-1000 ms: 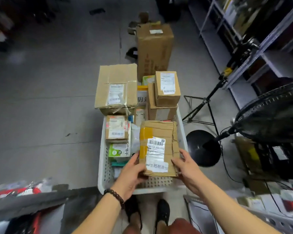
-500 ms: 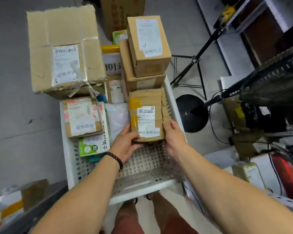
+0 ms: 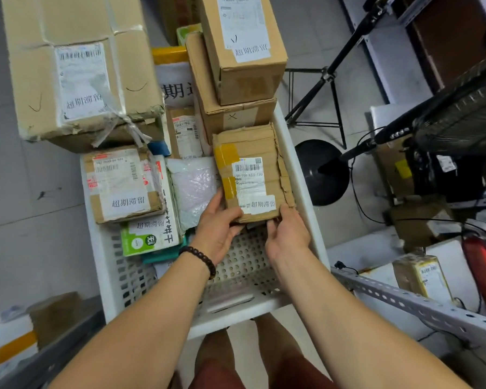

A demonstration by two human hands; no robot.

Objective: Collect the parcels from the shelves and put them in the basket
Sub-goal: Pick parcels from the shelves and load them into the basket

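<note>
A worn brown cardboard parcel [image 3: 251,175] with yellow tape and a white barcode label sits low inside the white perforated basket [image 3: 300,175], against its right wall. My left hand [image 3: 218,228], with a bead bracelet on the wrist, grips the parcel's near left corner, thumb on top. At the near right corner my right hand [image 3: 288,234] holds it with fingers curled under the edge. Several other parcels fill the basket's far half, among them a large taped box [image 3: 76,68] and two stacked boxes [image 3: 242,51].
A small labelled box [image 3: 124,183] and a green-and-white packet [image 3: 152,237] lie in the basket's left side. To the right stand a black fan base [image 3: 321,172], a tripod [image 3: 320,88] and cables. A perforated metal shelf rail [image 3: 418,304] with parcels runs at the lower right.
The view has dropped closer to the basket. Both hands have lowered the brown parcel from above the rim down into the basket, beside the right wall.
</note>
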